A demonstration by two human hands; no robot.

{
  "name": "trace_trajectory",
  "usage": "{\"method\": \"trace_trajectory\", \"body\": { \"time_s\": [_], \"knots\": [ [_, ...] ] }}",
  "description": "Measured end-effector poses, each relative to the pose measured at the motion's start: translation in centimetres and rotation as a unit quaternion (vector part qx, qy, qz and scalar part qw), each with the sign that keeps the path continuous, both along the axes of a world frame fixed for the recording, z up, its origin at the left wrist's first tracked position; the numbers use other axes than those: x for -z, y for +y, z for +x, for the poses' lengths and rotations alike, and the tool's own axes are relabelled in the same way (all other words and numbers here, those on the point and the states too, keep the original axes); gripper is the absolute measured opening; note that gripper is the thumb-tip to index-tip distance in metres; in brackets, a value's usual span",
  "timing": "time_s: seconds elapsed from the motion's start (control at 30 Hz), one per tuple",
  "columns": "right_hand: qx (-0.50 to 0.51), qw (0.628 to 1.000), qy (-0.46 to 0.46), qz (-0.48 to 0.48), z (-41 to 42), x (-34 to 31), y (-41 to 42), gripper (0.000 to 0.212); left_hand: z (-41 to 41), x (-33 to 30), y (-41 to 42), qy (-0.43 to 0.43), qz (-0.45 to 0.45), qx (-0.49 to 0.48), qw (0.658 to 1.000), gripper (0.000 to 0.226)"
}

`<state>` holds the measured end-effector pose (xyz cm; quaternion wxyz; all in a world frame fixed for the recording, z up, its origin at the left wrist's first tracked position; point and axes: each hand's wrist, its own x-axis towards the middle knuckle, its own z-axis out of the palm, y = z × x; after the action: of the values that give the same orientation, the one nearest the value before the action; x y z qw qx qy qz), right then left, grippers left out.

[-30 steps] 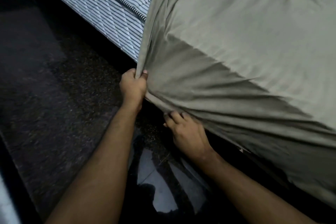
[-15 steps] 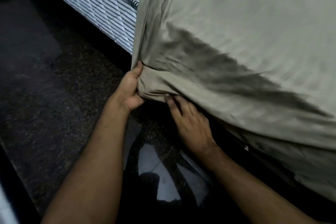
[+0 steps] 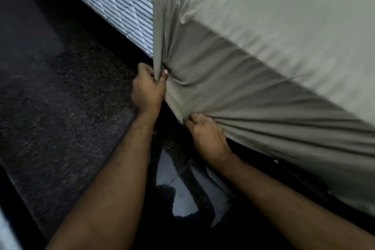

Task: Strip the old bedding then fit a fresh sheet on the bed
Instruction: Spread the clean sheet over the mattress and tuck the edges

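The sheet [image 3: 274, 57], grey-green, covers the upper right of your view, drawn over the corner of the mattress [image 3: 125, 4] and down its side, with creases fanning out from the corner where you grip it. The mattress shows bare at upper left: white with dark stripes, quilted, a corded edge along its top. The sheet's vertical edge overlaps that bare side.

The floor [image 3: 50, 97] is dark and speckled, filling the left and the bottom; a glossy patch between your forearms reflects light. A pale strip shows at the bottom left edge; what it is cannot be told.

Your left hand [image 3: 148, 87] pinches the sheet's hanging edge at the corner, thumb against the cloth, fingers curled behind the fold. Your right hand [image 3: 207, 134] sits lower, just beside the left, fingers curled up under the bunched bottom hem, gripping it. The space under the hem beyond your right hand is black shadow; nothing can be made out there.
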<state>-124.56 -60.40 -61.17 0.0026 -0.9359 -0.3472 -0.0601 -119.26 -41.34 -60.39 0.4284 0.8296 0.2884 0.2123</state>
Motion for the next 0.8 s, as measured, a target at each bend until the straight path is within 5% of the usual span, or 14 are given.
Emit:
{"method": "trace_trajectory", "body": {
  "time_s": [0.2, 0.33, 0.5, 0.57, 0.67, 0.73, 0.8],
  "knots": [
    [0.079, 0.996, -0.043, -0.016, -0.3, 0.5, -1.3, 0.05, -0.7, -0.5, 0.5, -0.039, 0.147, -0.03, 0.988, 0.04],
    [0.134, 0.99, -0.044, 0.021, -2.4, 0.1, -2.6, 0.067, -0.1, -0.1, 1.1, -0.026, 0.136, -0.032, 0.99, 0.037],
    [0.147, 0.986, -0.007, 0.072, -0.6, -1.7, -1.3, 0.053, 0.6, 0.4, 0.7, -0.019, 0.04, -0.05, 0.998, 0.045],
    [0.165, 0.985, 0.004, 0.058, 0.1, -1.6, -1.2, 0.05, 0.0, 0.1, 1.0, -0.076, 0.121, -0.04, 0.989, 0.041],
    [0.193, 0.977, 0.013, 0.088, 1.6, -1.9, -0.3, 0.046, -1.0, -1.1, 0.4, -0.189, 0.388, 0.132, 0.892, 0.018],
    [0.22, 0.971, 0.034, 0.083, 2.6, -2.4, 0.6, 0.046, -1.8, -1.2, -1.3, -0.191, 0.424, 0.304, 0.832, 0.011],
    [0.242, 0.967, 0.068, 0.043, 3.2, -2.5, 1.0, 0.038, -2.9, 1.2, -2.0, -0.11, 0.393, 0.419, 0.811, 0.022]
  ]
}}
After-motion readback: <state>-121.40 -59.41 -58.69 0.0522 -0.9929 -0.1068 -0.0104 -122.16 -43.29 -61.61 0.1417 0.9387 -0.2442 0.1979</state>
